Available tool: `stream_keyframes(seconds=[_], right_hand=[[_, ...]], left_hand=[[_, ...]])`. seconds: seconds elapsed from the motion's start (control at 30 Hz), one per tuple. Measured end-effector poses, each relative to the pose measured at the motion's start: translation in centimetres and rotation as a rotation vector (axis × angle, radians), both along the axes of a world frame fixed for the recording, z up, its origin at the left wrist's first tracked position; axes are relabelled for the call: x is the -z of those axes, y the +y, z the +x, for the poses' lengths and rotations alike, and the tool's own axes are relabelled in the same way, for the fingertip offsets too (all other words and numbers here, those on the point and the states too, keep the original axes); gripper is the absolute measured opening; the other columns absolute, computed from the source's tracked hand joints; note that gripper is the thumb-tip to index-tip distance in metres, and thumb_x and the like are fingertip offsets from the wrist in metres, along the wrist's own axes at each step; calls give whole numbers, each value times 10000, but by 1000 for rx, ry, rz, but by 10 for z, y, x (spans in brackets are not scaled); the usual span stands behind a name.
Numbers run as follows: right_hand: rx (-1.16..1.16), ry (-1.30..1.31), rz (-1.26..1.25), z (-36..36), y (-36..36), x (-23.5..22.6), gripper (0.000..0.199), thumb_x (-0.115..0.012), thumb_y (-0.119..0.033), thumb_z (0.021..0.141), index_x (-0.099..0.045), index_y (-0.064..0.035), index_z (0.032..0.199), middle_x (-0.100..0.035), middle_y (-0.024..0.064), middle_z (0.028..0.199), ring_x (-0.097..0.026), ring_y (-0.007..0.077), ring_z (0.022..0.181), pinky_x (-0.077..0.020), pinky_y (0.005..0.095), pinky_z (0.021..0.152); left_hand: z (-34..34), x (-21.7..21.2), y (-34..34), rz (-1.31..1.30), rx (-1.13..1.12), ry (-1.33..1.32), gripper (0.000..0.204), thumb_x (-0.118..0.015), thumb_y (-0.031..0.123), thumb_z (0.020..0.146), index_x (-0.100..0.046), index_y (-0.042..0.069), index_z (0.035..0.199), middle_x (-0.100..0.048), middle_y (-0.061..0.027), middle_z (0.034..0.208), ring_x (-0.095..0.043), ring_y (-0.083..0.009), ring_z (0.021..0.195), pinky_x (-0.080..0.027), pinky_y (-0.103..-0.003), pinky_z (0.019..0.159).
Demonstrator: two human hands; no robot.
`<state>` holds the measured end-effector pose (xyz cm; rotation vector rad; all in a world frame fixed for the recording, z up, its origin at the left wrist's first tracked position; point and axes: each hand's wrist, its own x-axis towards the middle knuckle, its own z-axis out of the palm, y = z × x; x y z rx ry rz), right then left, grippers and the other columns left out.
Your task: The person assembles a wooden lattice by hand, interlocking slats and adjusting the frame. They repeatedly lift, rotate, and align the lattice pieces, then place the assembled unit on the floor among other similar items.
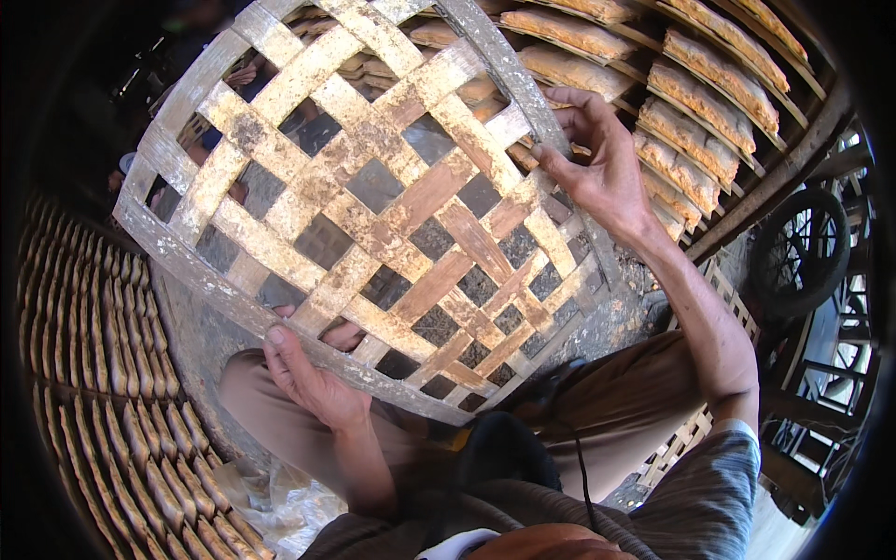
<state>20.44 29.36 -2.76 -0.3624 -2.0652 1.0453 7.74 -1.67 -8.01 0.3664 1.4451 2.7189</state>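
A woven lattice tray of flat bamboo strips in a grey wooden frame is held up tilted in front of me, above my legs. Pale, brown-stained crust covers much of its weave, and nothing lies on it. My left hand grips its near left edge, thumb on top and fingertips showing underneath through the gaps. At the right edge, my right hand closes around the frame with thumb and fingers. Part of the floor and a dim background show through the lattice holes.
Racks of trays bearing orange-brown slabs rise at the far right. Rows of similar slabs stand along the left. A clear plastic sheet lies by my left leg. A wheel stands at right; another person's hand shows dimly at far left.
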Motion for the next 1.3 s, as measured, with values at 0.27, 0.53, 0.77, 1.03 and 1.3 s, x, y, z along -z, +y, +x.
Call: stream_keyframes(seconds=[0.27,0.53,0.77,1.03,1.3], right_hand=[[-199,53,-247,3,16,10,402,-756,-135,917,-627,14,1268,-742,39,947,-687,97,806,-573,272,806],[219,-301,247,-1,-1,7,236,-602,-164,944,-594,45,1054,-545,46,579,-514,134,462,-457,325,438],[-174,-38,-164,3,25,29,358,-694,-189,1005,-605,37,1267,-743,115,930,-719,181,797,-591,339,808],[-143,35,-460,0,-2,-8,418,-508,-354,1109,-656,17,1232,-750,112,898,-732,136,664,-615,267,592],[176,-25,31,-3,-1,-4,562,-603,-396,1038,-529,83,1323,-714,249,921,-752,278,719,-621,405,558]], left_hand=[[2,0,1,-12,30,28,355,-469,354,1121,-498,35,1274,-634,-184,973,-645,-237,604,-535,-321,517],[1,3,2,-19,20,-13,346,-483,344,1116,-504,32,1263,-629,-167,949,-624,-202,589,-522,-316,523],[1,0,12,-56,-25,-44,337,-510,341,1106,-527,32,1238,-624,-143,938,-586,-181,598,-489,-304,518],[-18,2,-6,-36,48,-77,322,-513,342,1105,-548,49,1232,-620,-115,918,-485,-136,569,-404,-294,498],[-17,10,-14,-67,148,44,321,-478,303,1118,-523,15,1253,-657,-174,921,-651,-224,599,-538,-336,529]])
